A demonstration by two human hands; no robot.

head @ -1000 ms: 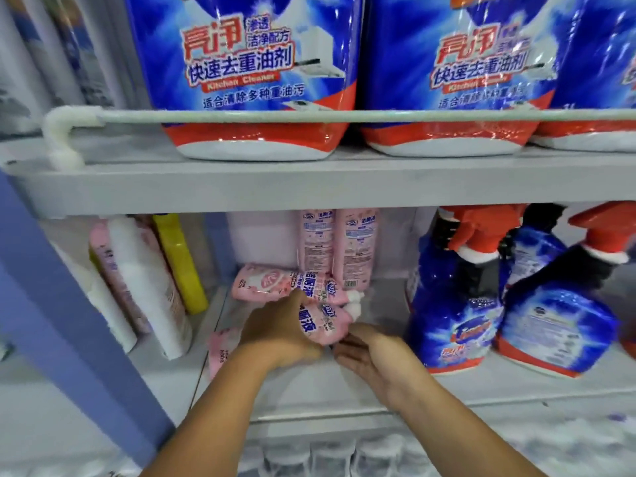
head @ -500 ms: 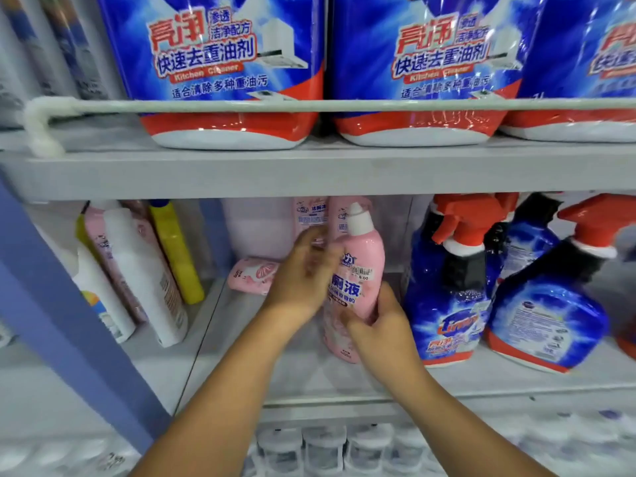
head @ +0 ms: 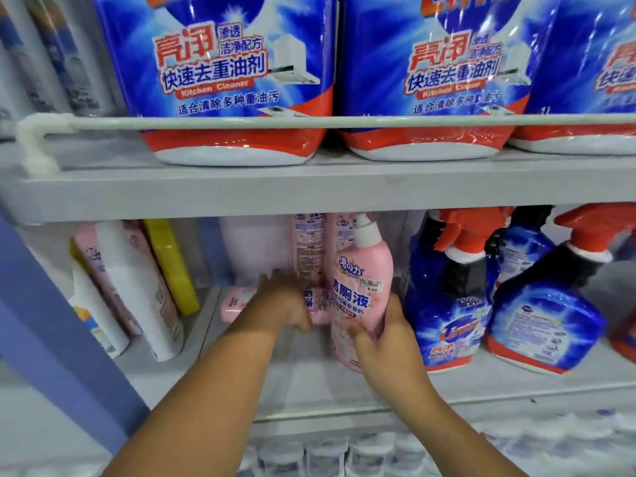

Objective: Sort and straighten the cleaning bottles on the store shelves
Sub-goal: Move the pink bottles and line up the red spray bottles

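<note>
On the lower grey metal shelf [head: 309,383] a tall pink plastic toilet-cleaner bottle with a white cap [head: 361,290] stands upright, near the shelf's middle and just left of the blue spray bottles with red triggers [head: 447,304]. The right hand [head: 385,342] holds its lower body, thumb on the front label and fingers wrapped round the right side, a closed grip on the bottle. The left hand [head: 285,304] reaches further back, to the left of that bottle, its fingers curled onto a second pink bottle lying on its side [head: 318,304]; motion blur hides how firmly that grip closes. Another pink bottle lying flat [head: 234,304] shows to the left of the left hand. Behind them, two slim pink bottles [head: 309,246] stand against the far wall. At the far left lean a white bottle [head: 137,290], a pink one and a yellow bottle [head: 172,266]. On the upper shelf [head: 309,191], behind a pale rail [head: 344,121], stand large blue-and-red kitchen cleaner refill packs [head: 223,80].
</note>
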